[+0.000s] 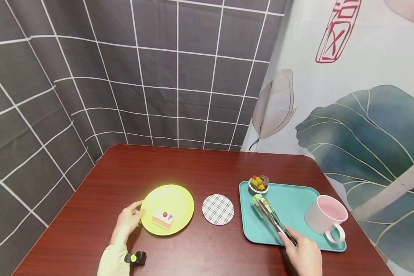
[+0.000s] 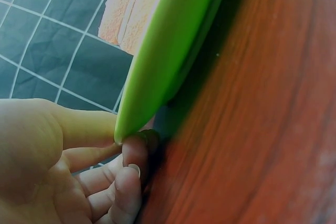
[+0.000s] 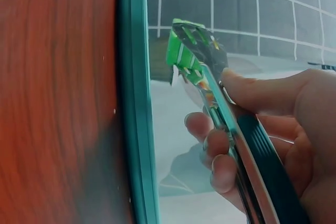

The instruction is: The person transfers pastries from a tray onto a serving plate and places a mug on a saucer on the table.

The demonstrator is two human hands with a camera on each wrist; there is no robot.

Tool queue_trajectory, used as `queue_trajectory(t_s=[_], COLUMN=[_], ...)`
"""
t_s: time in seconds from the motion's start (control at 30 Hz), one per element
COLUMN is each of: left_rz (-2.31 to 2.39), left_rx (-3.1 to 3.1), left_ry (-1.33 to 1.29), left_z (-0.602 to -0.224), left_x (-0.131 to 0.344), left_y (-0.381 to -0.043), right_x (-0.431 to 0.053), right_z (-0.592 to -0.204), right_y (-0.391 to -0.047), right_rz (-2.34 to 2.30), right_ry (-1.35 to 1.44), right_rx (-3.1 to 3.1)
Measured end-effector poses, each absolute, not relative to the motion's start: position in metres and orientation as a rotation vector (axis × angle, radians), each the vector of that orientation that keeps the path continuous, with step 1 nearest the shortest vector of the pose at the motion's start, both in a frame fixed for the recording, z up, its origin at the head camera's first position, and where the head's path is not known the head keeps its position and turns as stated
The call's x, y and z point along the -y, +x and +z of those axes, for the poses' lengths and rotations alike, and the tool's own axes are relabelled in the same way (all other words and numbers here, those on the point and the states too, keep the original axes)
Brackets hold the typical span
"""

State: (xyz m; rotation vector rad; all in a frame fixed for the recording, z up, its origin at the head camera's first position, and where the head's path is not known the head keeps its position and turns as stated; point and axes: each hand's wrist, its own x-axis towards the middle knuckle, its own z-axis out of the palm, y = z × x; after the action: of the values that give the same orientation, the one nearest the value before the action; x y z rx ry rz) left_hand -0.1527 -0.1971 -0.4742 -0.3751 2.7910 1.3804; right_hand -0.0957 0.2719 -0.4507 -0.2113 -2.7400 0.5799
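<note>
My left hand (image 1: pixel 129 220) pinches the left rim of a yellow plate (image 1: pixel 174 197), thumb above and fingers underneath. In the left wrist view the plate (image 2: pixel 157 77) tilts across the picture, green in that light. A toy cake slice (image 1: pixel 163 219), pink and white with a red berry on top, sits on it. My right hand (image 1: pixel 303 253) grips metal tongs (image 1: pixel 274 220) by the handles, over the front of a teal tray (image 1: pixel 293 195). Bright green shows at the ends of the tongs (image 3: pixel 197 51); whether that is a held piece I cannot tell.
At the tray's far left corner stands a small fruit-topped cupcake (image 1: pixel 258 184), and a pink mug (image 1: pixel 326 214) occupies its right end. A round checked coaster (image 1: pixel 218 209) lies between plate and tray on the reddish-brown table (image 1: pixel 207 165). Curtains hang behind the table.
</note>
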Motion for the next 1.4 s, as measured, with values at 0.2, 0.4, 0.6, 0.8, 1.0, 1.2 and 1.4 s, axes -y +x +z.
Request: queue_trajectory(t_s=[0.2,0.4,0.6,0.8,1.0,1.2,1.4], left_rz=[1.382,1.378,1.39,1.397,1.392,1.391,1.4], left_rx=[-2.787,-2.789,-2.779,-2.78,-2.783,-2.784,-2.777], left_ry=[-0.38,-0.377,-0.383,-0.385,-0.388,-0.391,-0.399], left_z=[-0.474,-0.473,-0.472,-0.473,-0.474,-0.475,-0.475], left_x=[0.197,0.197,0.196,0.197,0.197,0.197,0.197], left_y=[-0.154,-0.153,-0.152,-0.152,-0.153,-0.153,-0.153], right_x=[-0.265,-0.258,-0.251,-0.241,-0.23,-0.22,-0.208], right_z=[-0.452,-0.449,-0.449,-0.451,-0.451,-0.446,-0.442], right_y=[-0.097,-0.099,-0.1,-0.102,-0.104,-0.107,-0.111], right_rz=[0.585,0.606,0.6,0.605,0.624,0.645,0.677], right_ry=[-0.142,-0.13,-0.085,-0.014,0.028,0.054,0.072], right_rx=[2.642,2.605,2.568,2.558,2.562,2.567,2.567])
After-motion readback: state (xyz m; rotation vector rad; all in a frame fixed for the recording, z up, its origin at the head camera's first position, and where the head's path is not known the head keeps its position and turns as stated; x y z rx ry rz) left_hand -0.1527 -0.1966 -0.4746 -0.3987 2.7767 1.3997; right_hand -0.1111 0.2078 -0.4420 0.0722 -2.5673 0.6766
